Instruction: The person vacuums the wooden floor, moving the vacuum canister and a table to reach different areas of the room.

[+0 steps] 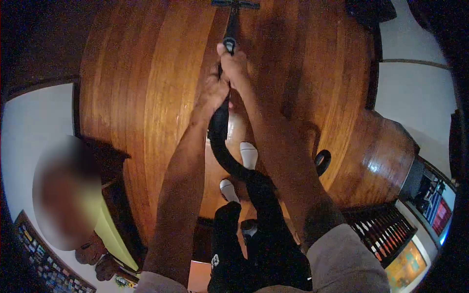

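Both of my hands are wrapped round a black vacuum cleaner tube [221, 117] that runs forward over the wooden floor. My right hand [233, 63] grips it higher up, just below a grey ring-like part. Lower on the tube and a little to the left, my left hand [215, 88] is closed round it. A black ribbed hose [227, 158] curves from the tube's near end back towards my legs. At the top edge of the view, the flat dark floor head [236, 5] lies on the floor.
My feet in white socks [249, 155] stand beside the hose. A black round object [322, 162] is on the floor to the right. At the lower left is a person [73, 195], blurred, near a yellow surface [112, 234]. A dark rack [381, 232] stands at the lower right.
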